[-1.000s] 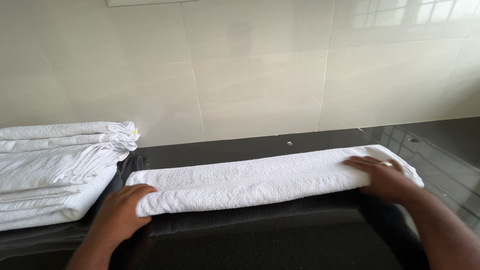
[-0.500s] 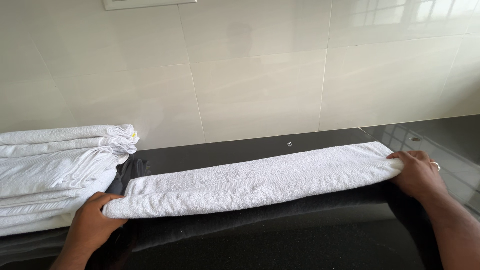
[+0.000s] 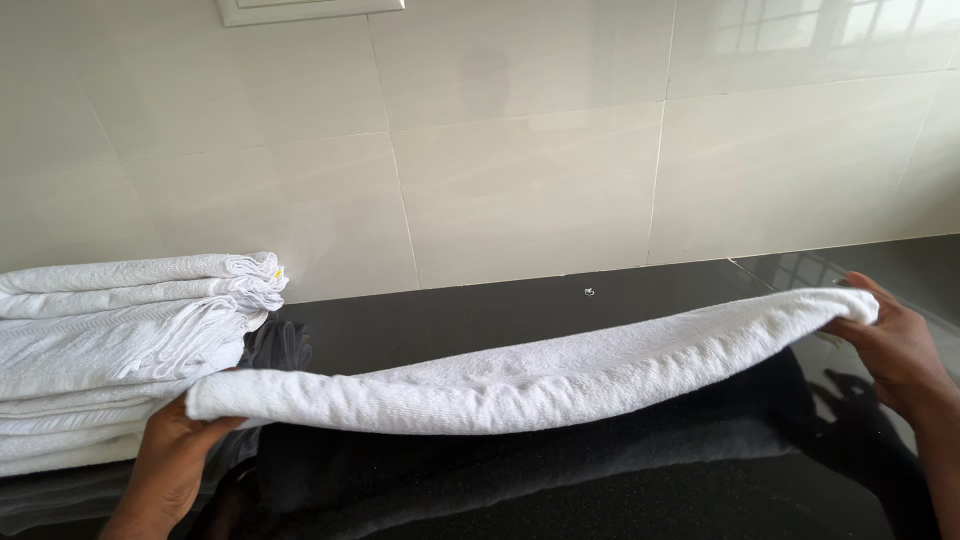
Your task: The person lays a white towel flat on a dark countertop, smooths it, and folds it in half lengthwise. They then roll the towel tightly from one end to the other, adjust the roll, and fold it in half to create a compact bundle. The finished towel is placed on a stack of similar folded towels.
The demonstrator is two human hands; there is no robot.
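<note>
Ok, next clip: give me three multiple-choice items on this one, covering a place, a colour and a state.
1. Where is the stack of towels?
A. by the left hand
B. by the right hand
C. on the floor

2. What colour is the held towel?
A. grey
B. white
C. blue

3. How is the held towel?
A. spread flat on the counter
B. lying on the stack
C. folded long, lifted at both ends

Answers: 1 A, the stack sits at the left edge beside the left hand. 2 B, it is white against the dark cloth below. 3 C, each hand grips one end and the ends are raised.
</note>
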